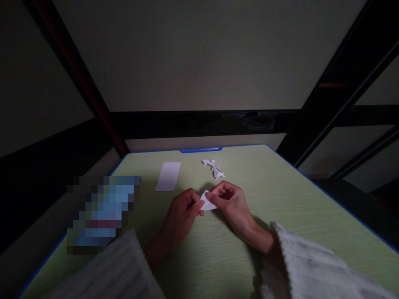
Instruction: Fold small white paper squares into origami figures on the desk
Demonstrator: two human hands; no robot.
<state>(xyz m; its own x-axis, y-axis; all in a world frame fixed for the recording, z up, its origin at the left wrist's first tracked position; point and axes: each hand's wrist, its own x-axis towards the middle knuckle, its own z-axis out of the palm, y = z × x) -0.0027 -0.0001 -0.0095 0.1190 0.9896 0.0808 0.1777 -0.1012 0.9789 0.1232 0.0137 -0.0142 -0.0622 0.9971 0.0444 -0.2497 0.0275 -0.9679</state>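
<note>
Between my two hands is a small piece of folded white paper [208,203], its top drawn to a point. My left hand [184,211] pinches its left edge between thumb and fingers. On the other side my right hand [229,201] grips it, the thumb pressed flat on its face. The fingers behind the paper are partly hidden. Just beyond my hands lie two small folded paper figures [217,170], touching or nearly so. A flat white sheet of paper [168,176] rests farther left.
The pale green table [274,178] has a blue rim, with a raised blue strip [201,150] at the far edge. A blurred-out bluish rectangular item [104,211] lies at the left. Behind the table stand pale panels [193,58] with dark frames.
</note>
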